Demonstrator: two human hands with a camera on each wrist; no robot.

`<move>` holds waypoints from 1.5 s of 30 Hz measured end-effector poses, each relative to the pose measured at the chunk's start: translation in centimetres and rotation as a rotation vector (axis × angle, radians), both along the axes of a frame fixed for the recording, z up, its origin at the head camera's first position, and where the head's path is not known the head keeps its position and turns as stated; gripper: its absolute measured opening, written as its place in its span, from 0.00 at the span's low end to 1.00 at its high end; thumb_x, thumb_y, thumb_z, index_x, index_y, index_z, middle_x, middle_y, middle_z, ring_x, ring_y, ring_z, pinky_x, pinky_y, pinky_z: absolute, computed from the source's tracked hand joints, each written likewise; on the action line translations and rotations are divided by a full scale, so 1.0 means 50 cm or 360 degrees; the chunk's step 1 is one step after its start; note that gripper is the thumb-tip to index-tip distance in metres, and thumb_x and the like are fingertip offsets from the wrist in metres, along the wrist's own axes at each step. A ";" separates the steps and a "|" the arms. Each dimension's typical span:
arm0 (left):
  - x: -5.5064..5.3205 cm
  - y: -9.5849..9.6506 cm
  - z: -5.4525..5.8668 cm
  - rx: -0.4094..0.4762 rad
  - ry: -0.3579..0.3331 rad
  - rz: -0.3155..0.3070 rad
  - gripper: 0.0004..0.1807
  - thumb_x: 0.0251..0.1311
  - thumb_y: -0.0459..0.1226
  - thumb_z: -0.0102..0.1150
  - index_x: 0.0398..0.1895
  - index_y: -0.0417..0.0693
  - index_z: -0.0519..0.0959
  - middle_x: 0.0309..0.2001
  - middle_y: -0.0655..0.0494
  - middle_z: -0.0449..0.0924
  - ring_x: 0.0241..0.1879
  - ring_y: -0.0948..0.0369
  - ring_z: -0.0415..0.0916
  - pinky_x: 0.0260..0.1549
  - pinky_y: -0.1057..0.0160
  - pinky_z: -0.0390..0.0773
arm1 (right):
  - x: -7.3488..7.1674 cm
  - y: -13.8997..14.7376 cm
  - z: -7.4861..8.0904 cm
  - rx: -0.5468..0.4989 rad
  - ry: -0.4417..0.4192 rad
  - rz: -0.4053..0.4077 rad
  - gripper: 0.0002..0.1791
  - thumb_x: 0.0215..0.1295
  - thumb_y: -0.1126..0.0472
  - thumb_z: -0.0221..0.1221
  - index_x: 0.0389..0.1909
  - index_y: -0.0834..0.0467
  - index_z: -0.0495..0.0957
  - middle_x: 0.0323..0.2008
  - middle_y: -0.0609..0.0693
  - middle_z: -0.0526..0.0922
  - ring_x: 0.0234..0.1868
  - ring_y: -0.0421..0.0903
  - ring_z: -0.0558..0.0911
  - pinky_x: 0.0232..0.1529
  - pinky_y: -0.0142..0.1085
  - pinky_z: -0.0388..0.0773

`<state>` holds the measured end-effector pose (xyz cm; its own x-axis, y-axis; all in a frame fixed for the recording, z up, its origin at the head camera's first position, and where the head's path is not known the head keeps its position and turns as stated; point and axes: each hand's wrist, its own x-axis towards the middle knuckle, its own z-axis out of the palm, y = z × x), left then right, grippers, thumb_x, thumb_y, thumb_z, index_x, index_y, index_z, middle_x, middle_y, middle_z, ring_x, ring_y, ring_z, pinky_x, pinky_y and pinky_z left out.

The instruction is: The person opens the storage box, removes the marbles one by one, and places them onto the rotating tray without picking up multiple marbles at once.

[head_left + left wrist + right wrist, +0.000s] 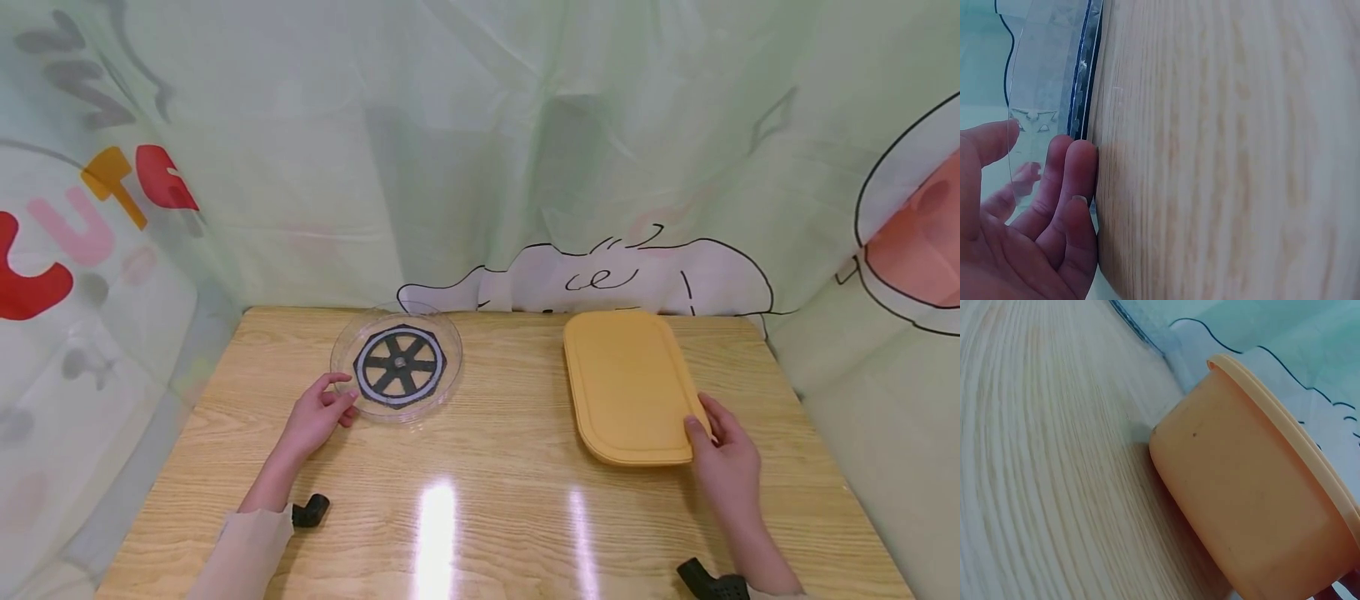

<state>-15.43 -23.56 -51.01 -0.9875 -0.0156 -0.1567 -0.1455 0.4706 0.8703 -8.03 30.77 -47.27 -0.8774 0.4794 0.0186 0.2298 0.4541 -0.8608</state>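
At ten o'clock on the table [510,517], the loosely curled left hand [318,417] pinches the clear dish [453,367] at eight; at two, the right hand [726,454] grips the yellow box [630,387] at four; best keep both level.

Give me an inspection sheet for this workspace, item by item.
Surface: wood-grain table, bright reflections toward the near edge.
Job's things: clear round container showing a black spoked design, left; yellow lidded box, right.
Clutter: nothing seen.
Hands: left hand holds the container's near-left edge; right hand grips the box's near-right corner, thumb on the rim. A black device shows at each wrist.
Cables: nothing seen.
Surroundings: pale green curtain with cartoon outlines and coloured letters.
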 end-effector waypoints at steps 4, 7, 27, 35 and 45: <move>0.001 0.000 0.002 0.0000 -0.0003 0.0000 0.21 0.72 0.43 0.56 0.63 0.45 0.70 0.30 0.49 0.84 0.26 0.55 0.80 0.39 0.59 0.77 | -0.003 -0.018 -0.002 -0.0005 0.0001 0.0047 0.27 0.76 0.54 0.53 0.72 0.56 0.66 0.68 0.57 0.71 0.67 0.51 0.71 0.46 0.15 0.69; 0.001 0.000 0.003 -0.0002 -0.0001 0.0002 0.21 0.72 0.43 0.56 0.63 0.45 0.70 0.30 0.49 0.84 0.25 0.55 0.79 0.39 0.59 0.76 | -0.005 -0.030 -0.006 -0.0025 0.0006 0.0096 0.28 0.76 0.54 0.53 0.72 0.57 0.65 0.68 0.58 0.71 0.67 0.54 0.71 0.44 0.14 0.69; -0.003 0.000 -0.002 -0.0009 0.0003 0.0005 0.21 0.72 0.43 0.56 0.63 0.46 0.70 0.29 0.50 0.83 0.25 0.55 0.80 0.38 0.59 0.75 | -0.013 -0.057 -0.023 -0.0044 0.0019 0.0251 0.28 0.76 0.54 0.52 0.73 0.59 0.64 0.67 0.61 0.70 0.65 0.58 0.72 0.43 0.14 0.69; 0.000 0.002 -0.002 0.0092 -0.0057 -0.0059 0.24 0.74 0.42 0.53 0.67 0.45 0.65 0.28 0.47 0.83 0.20 0.54 0.76 0.27 0.61 0.77 | -0.012 -0.053 -0.003 -0.0084 0.0025 0.0210 0.25 0.77 0.54 0.51 0.71 0.57 0.68 0.67 0.58 0.72 0.63 0.55 0.74 0.45 0.16 0.71; -0.001 0.006 -0.006 0.0123 -0.0033 -0.0068 0.24 0.73 0.40 0.54 0.67 0.43 0.63 0.27 0.48 0.82 0.23 0.53 0.79 0.33 0.62 0.79 | -0.006 -0.055 0.020 -0.0047 0.0157 0.0170 0.23 0.75 0.60 0.55 0.68 0.55 0.72 0.64 0.56 0.75 0.51 0.32 0.77 0.45 0.18 0.73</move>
<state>-15.47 -23.27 -51.30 -0.9835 0.0395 -0.1763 -0.1451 0.4081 0.9013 -8.36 28.01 -46.29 -0.9180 0.3851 0.0944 0.0955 0.4458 -0.8900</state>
